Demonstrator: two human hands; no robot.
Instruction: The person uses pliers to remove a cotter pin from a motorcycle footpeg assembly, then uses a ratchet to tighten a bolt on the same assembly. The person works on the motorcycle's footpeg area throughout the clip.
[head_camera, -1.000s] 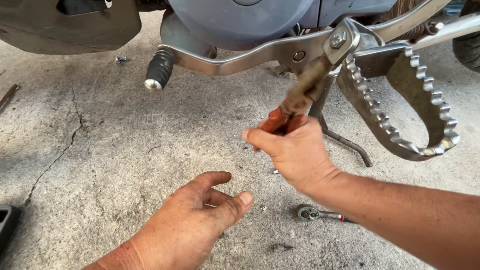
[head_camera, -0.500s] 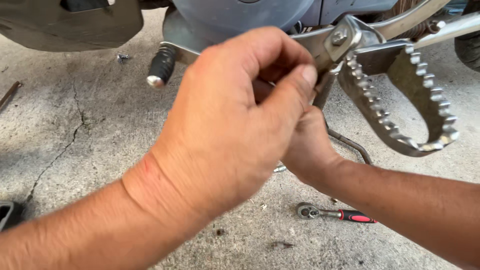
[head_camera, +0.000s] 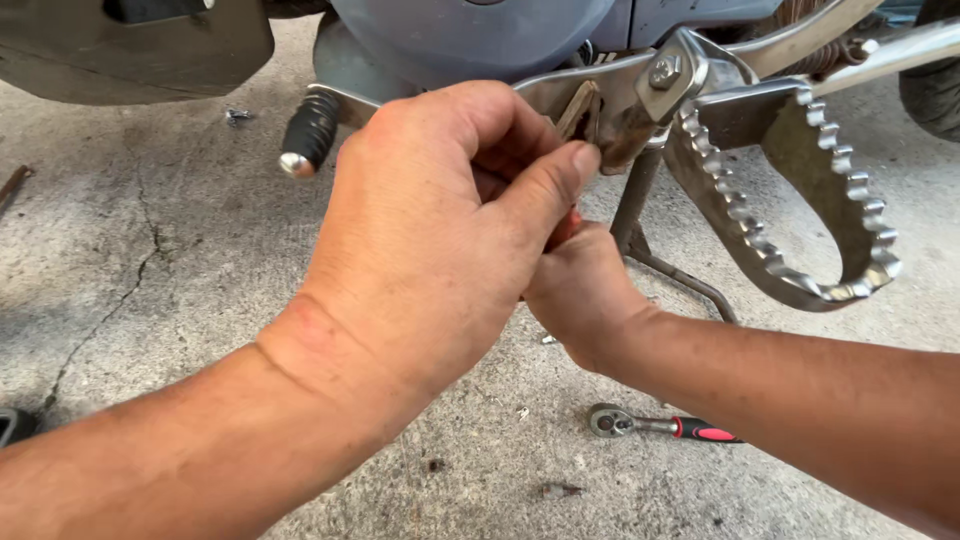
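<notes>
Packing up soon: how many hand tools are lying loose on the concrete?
1. A ratchet wrench with a red-and-black handle lies on the concrete floor below the right hand. Both hands work at the toothed footpeg; they may hide another tool.

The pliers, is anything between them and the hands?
Nothing visible. The right hand grips the pliers by the handles from below, and the left hand has closed over them from above, its fingertips by the bolted footpeg bracket. The left hand hides most of the tool from the head camera.
</notes>
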